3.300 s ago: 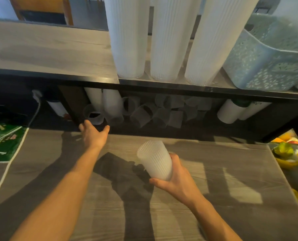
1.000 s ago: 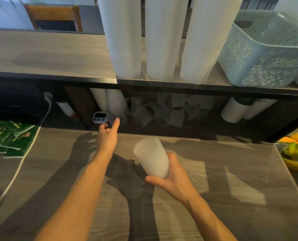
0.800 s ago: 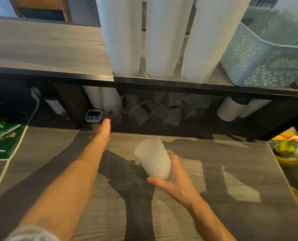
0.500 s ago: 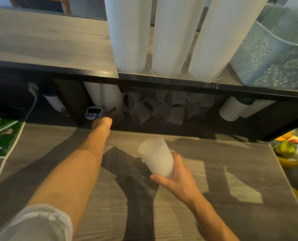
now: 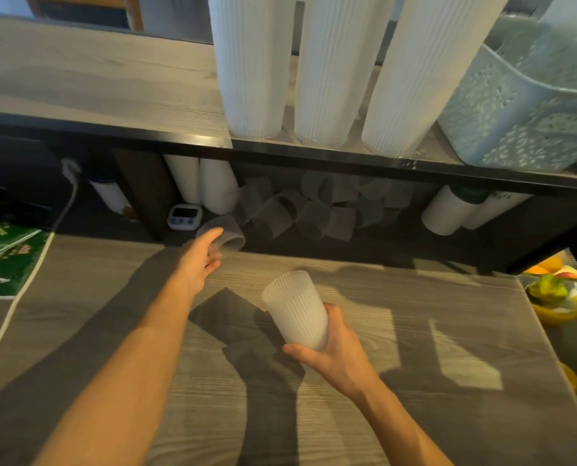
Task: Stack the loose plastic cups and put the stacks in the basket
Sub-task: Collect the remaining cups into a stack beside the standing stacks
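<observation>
My right hand point(image 5: 334, 356) grips a short stack of ribbed translucent cups point(image 5: 295, 309), its mouth tilted up and to the left over the grey table point(image 5: 415, 398). My left hand point(image 5: 198, 260) is stretched toward the dark shelf space and holds one loose translucent cup point(image 5: 225, 233) at the table's far edge. Several more loose cups point(image 5: 314, 210) lie on their sides under the shelf. A pale perforated basket point(image 5: 532, 109) stands on the upper shelf at the right, beside three tall white cup stacks point(image 5: 334, 68).
A small white timer point(image 5: 183, 216) sits under the shelf left of my left hand. White cup stacks point(image 5: 210, 186) lean in the shelf space, and more point(image 5: 455, 210) lie at its right. Green leaflets point(image 5: 1, 253) and a white cable point(image 5: 28, 280) are at left.
My left hand reached into the shelf space past the timer and has drawn back a little with one loose cup in it. The right hand kept its stack almost still.
</observation>
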Tool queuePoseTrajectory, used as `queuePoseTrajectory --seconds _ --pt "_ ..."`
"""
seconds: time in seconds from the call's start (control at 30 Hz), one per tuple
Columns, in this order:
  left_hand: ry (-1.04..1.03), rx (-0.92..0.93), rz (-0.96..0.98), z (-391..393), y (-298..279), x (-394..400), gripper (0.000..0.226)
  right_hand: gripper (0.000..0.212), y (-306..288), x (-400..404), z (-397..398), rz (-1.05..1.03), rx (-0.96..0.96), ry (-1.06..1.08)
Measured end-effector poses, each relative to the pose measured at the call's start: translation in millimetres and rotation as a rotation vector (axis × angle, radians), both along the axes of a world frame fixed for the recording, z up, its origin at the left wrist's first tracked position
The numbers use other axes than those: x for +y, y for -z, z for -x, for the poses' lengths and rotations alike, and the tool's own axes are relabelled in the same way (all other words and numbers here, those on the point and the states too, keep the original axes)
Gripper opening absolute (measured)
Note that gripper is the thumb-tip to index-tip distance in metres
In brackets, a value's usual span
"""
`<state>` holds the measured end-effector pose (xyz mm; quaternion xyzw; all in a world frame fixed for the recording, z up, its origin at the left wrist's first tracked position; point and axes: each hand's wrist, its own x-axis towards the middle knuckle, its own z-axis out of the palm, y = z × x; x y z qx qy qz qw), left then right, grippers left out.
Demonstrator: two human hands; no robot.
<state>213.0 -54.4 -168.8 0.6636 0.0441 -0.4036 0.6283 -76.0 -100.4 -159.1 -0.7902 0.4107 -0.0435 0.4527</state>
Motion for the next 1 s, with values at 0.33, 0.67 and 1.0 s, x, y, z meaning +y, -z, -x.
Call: queuePoseTrajectory --seconds 0.33,0.67,1.0 --pt "0.009 -0.053 0.4 94 -46 57 0.07 0.082 -7 6 4 0.043 -0.006 -0.105" --pt "0.138 -0.42 0.296 140 -69 78 0.062 0.088 -22 13 9 0.075 -0.053 -0.141" --pt "0.39 -0.489 0.188 165 -64 81 0.084 0.08 -30 15 11 0.052 -0.113 -0.113"
